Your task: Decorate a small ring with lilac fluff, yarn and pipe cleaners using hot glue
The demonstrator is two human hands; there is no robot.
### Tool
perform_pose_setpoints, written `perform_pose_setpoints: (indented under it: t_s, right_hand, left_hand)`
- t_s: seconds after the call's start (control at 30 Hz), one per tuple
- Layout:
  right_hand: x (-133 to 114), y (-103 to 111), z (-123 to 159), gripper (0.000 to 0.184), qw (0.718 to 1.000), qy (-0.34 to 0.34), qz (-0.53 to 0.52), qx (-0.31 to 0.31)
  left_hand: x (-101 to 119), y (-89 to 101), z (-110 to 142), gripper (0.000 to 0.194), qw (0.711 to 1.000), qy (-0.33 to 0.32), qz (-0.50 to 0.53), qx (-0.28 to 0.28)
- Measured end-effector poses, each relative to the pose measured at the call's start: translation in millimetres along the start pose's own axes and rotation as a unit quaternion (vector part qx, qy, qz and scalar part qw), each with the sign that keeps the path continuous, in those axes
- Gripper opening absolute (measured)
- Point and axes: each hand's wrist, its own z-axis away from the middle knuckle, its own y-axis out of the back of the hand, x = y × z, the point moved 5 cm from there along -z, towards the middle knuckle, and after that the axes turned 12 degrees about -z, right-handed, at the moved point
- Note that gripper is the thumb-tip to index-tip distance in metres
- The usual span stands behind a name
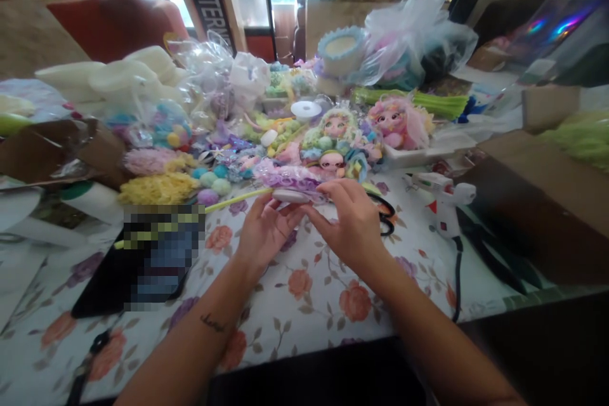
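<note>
Between both hands, just above the tablecloth, is a flat white spool [291, 196], seen nearly edge-on. My left hand [271, 228] supports it from below and the left, with fingers curled under its rim. On the other side, my right hand [349, 216] grips the spool's right edge between thumb and fingers. Frilly purple trim [290, 174] lies right behind the spool; whether it is joined to it I cannot tell. A thin yellow-green stem [238, 198] runs left from near the spool, over a phone. Black-handled scissors [387, 225] lie partly hidden behind my right hand.
A black phone [111, 273] lies at left. To the right stand a white glue gun [442, 203] with its cord and a cardboard box [537, 203]. Doll-faced ornaments [333, 124], yarn [159, 187], pompoms [208, 184], another white spool [306, 110] and plastic bags [413, 32] crowd the back.
</note>
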Motion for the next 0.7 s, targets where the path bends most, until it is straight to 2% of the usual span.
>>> perform_pose_setpoints:
  t_s: [0.1,0.23,0.4,0.53,0.7]
  right_hand:
    - [-3.3,-6.6,2.7,0.009,1.0,0.013,0.022,0.001]
    - [-6.9,-10.5,11.0,0.012,0.999,0.036,0.009,0.016]
    - [-12.2,-18.2,20.5,0.008,0.995,0.097,0.028,0.018]
    - [-14.2,-24.3,23.6,0.015,0.988,0.14,0.065,0.003]
    - [-14.8,-24.5,22.6,0.018,0.982,0.177,0.06,0.006]
  left_hand:
    - [0.4,-2.7,0.7,0.028,1.0,-0.001,0.015,0.001]
    - [-1.0,-2.4,1.1,0.029,1.0,-0.004,0.021,0.011]
    - [-5.8,-2.0,0.6,0.028,0.999,0.006,0.041,-0.021]
    - [-7.0,-0.6,-0.7,0.03,0.998,0.012,0.048,-0.03]
    - [-8.7,0.3,-0.1,0.025,0.997,0.006,0.065,-0.048]
